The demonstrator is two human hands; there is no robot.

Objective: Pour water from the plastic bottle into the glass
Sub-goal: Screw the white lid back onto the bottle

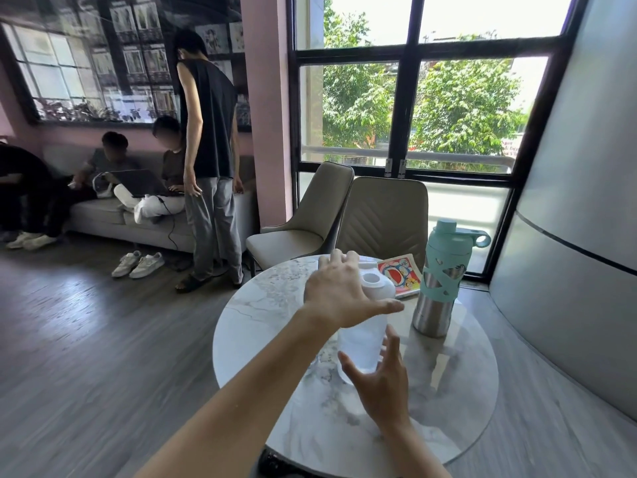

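Observation:
A translucent white plastic bottle (362,343) stands upright in the middle of the round marble table (269,315), its neck uncapped. My left hand (339,288) hovers beside the bottle's neck with fingers spread and holds nothing. My right hand (379,372) is open in front of the bottle's lower body, fingers apart, close to it but not gripping. A sliver of clear glass (314,362) shows left of the bottle, mostly hidden under my left forearm.
A steel flask with a teal lid (436,298) stands right of the bottle. A colourful book (401,274) lies behind. Two beige chairs (386,219) stand at the far side by the window. One person stands and others sit on a sofa (103,215) to the left.

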